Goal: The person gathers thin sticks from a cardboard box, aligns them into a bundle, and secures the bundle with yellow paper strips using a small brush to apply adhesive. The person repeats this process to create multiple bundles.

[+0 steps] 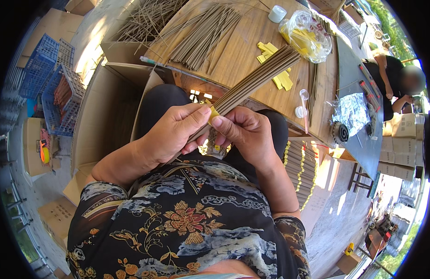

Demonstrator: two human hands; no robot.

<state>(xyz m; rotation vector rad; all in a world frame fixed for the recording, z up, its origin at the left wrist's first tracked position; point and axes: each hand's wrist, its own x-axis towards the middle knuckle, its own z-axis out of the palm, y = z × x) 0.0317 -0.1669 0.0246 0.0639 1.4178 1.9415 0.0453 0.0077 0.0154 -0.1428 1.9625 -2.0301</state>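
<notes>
A bundle of thin brown incense sticks [259, 76] slants across my lap, its far end over the table edge. My left hand [180, 128] is closed round the lower part of the bundle. Around the sticks runs a yellow paper band [214, 115], between my two thumbs. My right hand [245, 132] pinches at the band with the thumb and bent fingers. The fingertips behind the bundle are partly hidden. More yellow paper strips [282, 79] lie on the wooden table [245, 39], just past the bundle.
Loose sticks [203, 37] lie fanned on the table, near a clear bag of yellow strips [308, 37] and a white jar [277, 14]. An open cardboard box [108, 107] stands at my left, beside blue crates [43, 65]. A co-worker [394, 81] is at far right.
</notes>
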